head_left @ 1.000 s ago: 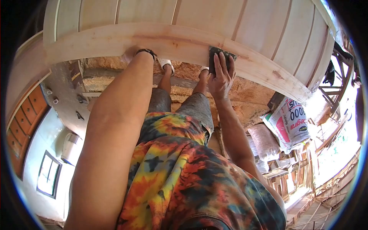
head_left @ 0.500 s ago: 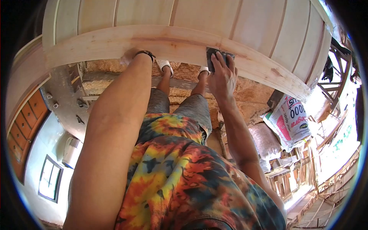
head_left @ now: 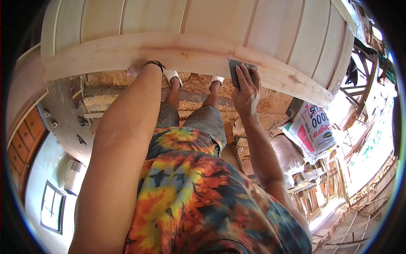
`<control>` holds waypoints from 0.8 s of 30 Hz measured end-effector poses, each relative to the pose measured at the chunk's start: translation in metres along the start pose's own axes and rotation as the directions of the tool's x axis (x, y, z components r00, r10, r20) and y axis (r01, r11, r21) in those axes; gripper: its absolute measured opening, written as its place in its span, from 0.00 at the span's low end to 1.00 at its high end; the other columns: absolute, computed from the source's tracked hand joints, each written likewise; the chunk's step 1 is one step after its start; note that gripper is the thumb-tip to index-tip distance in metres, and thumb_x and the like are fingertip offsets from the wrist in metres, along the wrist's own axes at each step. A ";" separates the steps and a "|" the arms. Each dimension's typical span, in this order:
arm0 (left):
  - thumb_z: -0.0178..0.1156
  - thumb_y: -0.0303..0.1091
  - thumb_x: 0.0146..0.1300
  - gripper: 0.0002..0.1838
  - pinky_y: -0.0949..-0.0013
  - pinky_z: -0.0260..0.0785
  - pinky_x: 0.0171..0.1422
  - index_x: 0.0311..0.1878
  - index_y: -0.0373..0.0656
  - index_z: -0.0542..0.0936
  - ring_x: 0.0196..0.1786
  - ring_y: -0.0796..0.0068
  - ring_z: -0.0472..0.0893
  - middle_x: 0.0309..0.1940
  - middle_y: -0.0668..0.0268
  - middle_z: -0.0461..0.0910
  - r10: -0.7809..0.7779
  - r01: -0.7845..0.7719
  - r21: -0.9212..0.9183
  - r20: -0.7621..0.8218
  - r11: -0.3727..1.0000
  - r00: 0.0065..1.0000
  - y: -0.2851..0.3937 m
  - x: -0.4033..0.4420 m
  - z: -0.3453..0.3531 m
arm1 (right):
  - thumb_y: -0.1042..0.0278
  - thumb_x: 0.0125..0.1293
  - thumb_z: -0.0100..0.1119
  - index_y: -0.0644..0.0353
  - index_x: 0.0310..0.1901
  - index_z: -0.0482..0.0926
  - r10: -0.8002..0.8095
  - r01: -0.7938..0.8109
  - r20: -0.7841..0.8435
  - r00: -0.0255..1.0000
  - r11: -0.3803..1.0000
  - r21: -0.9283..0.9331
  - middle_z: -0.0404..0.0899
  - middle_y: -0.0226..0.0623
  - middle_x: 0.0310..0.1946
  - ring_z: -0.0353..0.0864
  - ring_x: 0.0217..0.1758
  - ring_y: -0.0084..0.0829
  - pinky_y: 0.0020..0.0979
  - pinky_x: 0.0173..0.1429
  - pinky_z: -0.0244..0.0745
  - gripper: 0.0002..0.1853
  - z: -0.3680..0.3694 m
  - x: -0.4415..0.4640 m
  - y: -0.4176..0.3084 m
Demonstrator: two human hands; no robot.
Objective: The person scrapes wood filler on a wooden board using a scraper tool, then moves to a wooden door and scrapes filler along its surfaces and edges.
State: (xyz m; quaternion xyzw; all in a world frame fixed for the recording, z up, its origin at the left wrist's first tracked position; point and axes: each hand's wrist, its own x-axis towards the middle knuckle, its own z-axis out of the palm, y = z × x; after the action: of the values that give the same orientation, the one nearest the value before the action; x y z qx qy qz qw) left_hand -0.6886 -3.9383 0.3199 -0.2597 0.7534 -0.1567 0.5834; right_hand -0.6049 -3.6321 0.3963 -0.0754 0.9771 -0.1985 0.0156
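Observation:
A pale wooden panel (head_left: 220, 19) with upright boards and a long rail (head_left: 182, 54) along its near edge spans the top of the head view. My right hand (head_left: 246, 91) grips a dark piece of sandpaper (head_left: 234, 72), its fingers pressing it flat against the rail's near edge. At the rail's left part, my left hand (head_left: 135, 67) lies beside the near edge. The wrist with a dark bracelet partly hides it, and its fingers are blurred, so their hold cannot be made out.
My feet in white shoes (head_left: 174, 78) stand below the rail on sawdust-covered ground (head_left: 114, 78). To the right are a printed sack (head_left: 315, 131) and stacked wood strips (head_left: 313, 203). Orange drawers or a door (head_left: 25, 139) and a window (head_left: 53, 207) stand at left.
The whole view has shifted slightly, with the panel appearing a little lower and to the left. The right hand and sandpaper have moved slightly down toward the rail's near edge.

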 end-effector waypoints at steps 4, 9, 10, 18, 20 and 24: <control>0.49 0.55 0.75 0.27 0.57 0.69 0.70 0.72 0.57 0.74 0.70 0.65 0.76 0.71 0.69 0.74 0.002 -0.002 0.007 -0.002 1.000 1.000 -0.001 0.000 0.001 | 0.89 0.49 0.57 0.54 0.62 0.81 -0.032 0.030 -0.094 0.995 0.999 -0.021 0.80 0.38 0.64 0.70 0.70 0.54 0.50 0.74 0.65 0.35 0.017 -0.004 0.006; 0.48 0.55 0.76 0.27 0.57 0.69 0.70 0.72 0.56 0.74 0.70 0.65 0.76 0.71 0.69 0.74 0.008 -0.008 0.019 -0.006 1.000 1.000 -0.001 0.000 0.001 | 0.89 0.50 0.57 0.54 0.63 0.81 -0.022 0.023 -0.093 0.995 1.000 0.018 0.78 0.37 0.66 0.68 0.73 0.54 0.51 0.75 0.64 0.36 0.034 -0.008 0.015; 0.48 0.55 0.76 0.27 0.57 0.68 0.70 0.72 0.56 0.73 0.70 0.65 0.76 0.71 0.69 0.74 0.008 -0.008 0.025 -0.007 1.000 1.000 -0.001 0.000 0.001 | 0.89 0.50 0.57 0.54 0.64 0.80 -0.027 0.029 -0.097 0.995 0.999 0.020 0.78 0.37 0.67 0.67 0.73 0.54 0.51 0.75 0.64 0.36 0.037 -0.010 0.016; 0.47 0.55 0.76 0.28 0.57 0.68 0.71 0.73 0.55 0.73 0.70 0.64 0.76 0.71 0.69 0.74 0.015 -0.015 0.040 -0.003 0.999 1.000 -0.005 -0.001 0.003 | 0.84 0.55 0.60 0.54 0.67 0.76 0.011 -0.008 0.028 1.000 0.995 -0.102 0.74 0.34 0.70 0.64 0.76 0.53 0.52 0.72 0.64 0.35 0.037 -0.011 0.009; 0.47 0.55 0.76 0.28 0.57 0.68 0.71 0.73 0.54 0.73 0.70 0.64 0.76 0.71 0.69 0.74 0.016 -0.016 0.045 -0.001 0.999 1.000 -0.004 -0.001 0.004 | 0.83 0.55 0.61 0.54 0.67 0.77 0.026 -0.019 0.054 0.998 0.992 -0.126 0.74 0.34 0.70 0.64 0.76 0.53 0.52 0.72 0.64 0.34 0.032 -0.008 0.007; 0.46 0.55 0.77 0.28 0.57 0.68 0.71 0.73 0.54 0.73 0.70 0.63 0.76 0.71 0.68 0.74 0.020 -0.020 0.046 0.003 0.999 1.000 -0.005 -0.003 0.003 | 0.74 0.53 0.65 0.57 0.66 0.76 0.016 0.032 0.191 0.982 0.969 -0.246 0.73 0.35 0.70 0.65 0.74 0.51 0.51 0.69 0.64 0.33 0.018 0.005 0.000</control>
State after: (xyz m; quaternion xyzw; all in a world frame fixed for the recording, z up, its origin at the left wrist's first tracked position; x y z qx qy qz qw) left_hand -0.6842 -3.9402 0.3236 -0.2390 0.7514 -0.1678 0.5918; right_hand -0.6084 -3.6399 0.3799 -0.0993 0.9879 -0.0666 0.0990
